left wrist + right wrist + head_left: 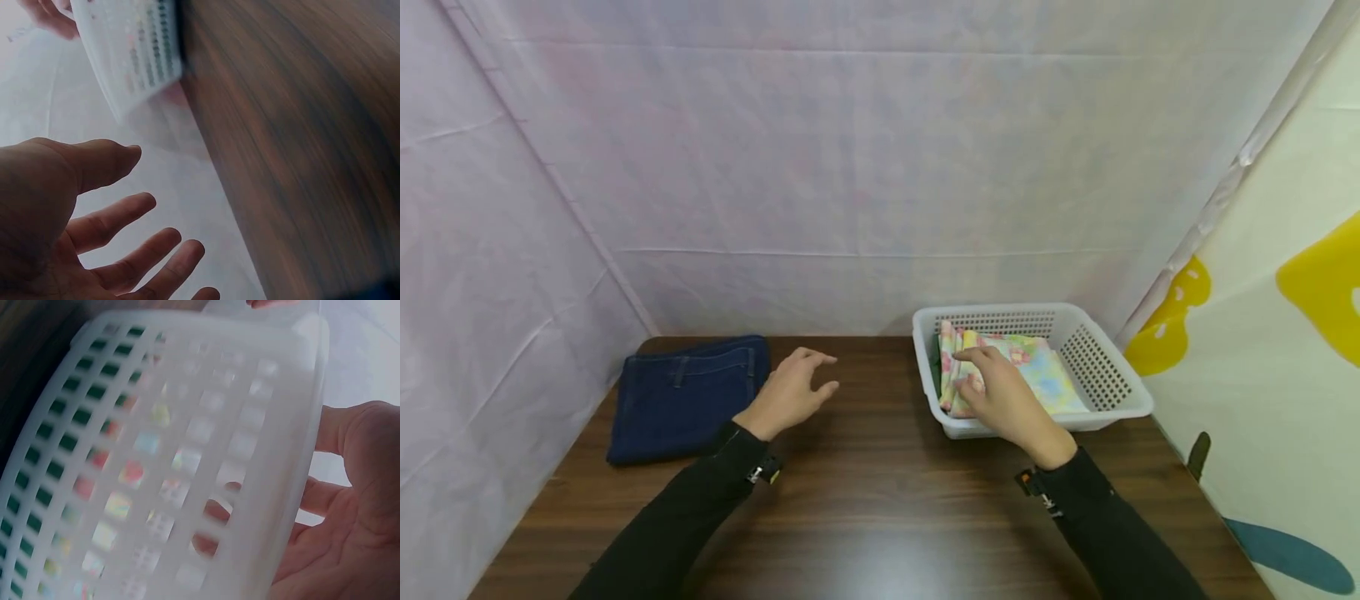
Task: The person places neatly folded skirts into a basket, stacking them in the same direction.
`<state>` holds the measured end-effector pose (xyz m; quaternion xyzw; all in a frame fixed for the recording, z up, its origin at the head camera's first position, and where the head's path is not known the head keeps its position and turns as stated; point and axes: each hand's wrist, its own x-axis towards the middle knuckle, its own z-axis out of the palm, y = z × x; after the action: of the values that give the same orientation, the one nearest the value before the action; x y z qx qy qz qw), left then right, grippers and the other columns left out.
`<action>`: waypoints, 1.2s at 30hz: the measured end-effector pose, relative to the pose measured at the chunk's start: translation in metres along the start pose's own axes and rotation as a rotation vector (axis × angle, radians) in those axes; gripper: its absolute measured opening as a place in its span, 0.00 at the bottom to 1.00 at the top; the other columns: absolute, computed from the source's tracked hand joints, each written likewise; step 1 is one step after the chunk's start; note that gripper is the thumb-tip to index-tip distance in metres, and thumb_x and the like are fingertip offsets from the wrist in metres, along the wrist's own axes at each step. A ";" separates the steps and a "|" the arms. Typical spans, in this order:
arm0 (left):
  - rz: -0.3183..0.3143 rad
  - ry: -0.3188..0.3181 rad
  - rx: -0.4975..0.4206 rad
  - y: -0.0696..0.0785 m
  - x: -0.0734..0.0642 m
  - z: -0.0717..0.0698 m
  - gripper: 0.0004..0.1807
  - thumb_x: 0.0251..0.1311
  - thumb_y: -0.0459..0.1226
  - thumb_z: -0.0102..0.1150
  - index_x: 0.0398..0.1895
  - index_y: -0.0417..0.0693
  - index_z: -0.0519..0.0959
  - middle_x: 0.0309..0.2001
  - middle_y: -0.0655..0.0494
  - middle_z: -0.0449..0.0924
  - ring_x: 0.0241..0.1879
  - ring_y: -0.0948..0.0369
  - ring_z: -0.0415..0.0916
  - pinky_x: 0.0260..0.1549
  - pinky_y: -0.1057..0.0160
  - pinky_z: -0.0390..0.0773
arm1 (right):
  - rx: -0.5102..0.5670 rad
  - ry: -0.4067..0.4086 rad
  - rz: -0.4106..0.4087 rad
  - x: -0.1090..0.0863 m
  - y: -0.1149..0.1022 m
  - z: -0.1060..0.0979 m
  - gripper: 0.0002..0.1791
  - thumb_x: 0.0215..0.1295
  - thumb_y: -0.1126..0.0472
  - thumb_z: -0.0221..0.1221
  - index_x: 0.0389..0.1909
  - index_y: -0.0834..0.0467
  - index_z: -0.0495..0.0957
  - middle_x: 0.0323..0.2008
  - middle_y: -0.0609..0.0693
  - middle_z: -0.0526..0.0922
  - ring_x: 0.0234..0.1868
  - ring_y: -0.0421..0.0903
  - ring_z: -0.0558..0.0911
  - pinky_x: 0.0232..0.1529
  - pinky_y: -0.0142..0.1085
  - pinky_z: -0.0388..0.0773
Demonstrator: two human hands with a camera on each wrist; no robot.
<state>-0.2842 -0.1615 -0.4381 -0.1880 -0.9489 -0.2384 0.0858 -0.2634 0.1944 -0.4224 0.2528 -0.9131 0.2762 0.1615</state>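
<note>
My left hand (790, 393) is held over the table just right of a folded pair of dark blue jeans (681, 408). Its thumb and fingers are spread and hold nothing, as the left wrist view also shows. A white plastic basket (1108, 413) stands on the right side. Inside lie folded pastel floral cloths (1048, 379) and a dark green one, mostly hidden. Over the basket's near left part reaches my right hand (1003, 396), its fingers loosely bent above the cloths. In the right wrist view, some fingers show behind the perforated basket wall (206, 456); contact with the cloths cannot be told.
The dark wooden table (865, 500) runs up to a pale fabric curtain (850, 167) at the back and left. On the right hangs a white sheet with yellow shapes (1172, 325). The jeans lie near the table's back left corner.
</note>
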 end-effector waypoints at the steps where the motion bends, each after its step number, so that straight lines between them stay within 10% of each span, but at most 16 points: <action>1: -0.008 -0.002 0.007 -0.006 -0.003 -0.003 0.25 0.68 0.48 0.64 0.65 0.51 0.76 0.61 0.45 0.71 0.57 0.48 0.73 0.53 0.45 0.75 | 0.002 0.002 -0.015 0.000 -0.002 0.003 0.23 0.69 0.60 0.65 0.62 0.61 0.75 0.58 0.58 0.75 0.51 0.55 0.79 0.47 0.49 0.78; 23: -0.313 0.072 0.042 -0.107 -0.048 -0.037 0.33 0.71 0.46 0.59 0.73 0.42 0.65 0.69 0.27 0.55 0.64 0.27 0.52 0.49 0.22 0.59 | -0.013 -0.013 -0.163 0.009 -0.048 0.036 0.23 0.71 0.56 0.63 0.65 0.56 0.74 0.63 0.56 0.71 0.59 0.50 0.74 0.49 0.42 0.77; 36: -0.398 -0.070 0.094 -0.126 -0.060 -0.041 0.36 0.73 0.55 0.53 0.79 0.54 0.59 0.72 0.27 0.50 0.63 0.21 0.48 0.44 0.17 0.56 | -0.037 -0.046 -0.236 0.022 -0.079 0.058 0.24 0.71 0.54 0.63 0.65 0.55 0.73 0.64 0.54 0.71 0.63 0.51 0.71 0.60 0.45 0.72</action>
<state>-0.2765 -0.3028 -0.4706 -0.0007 -0.9798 -0.1997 0.0124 -0.2471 0.0952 -0.4253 0.3617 -0.8855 0.2324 0.1763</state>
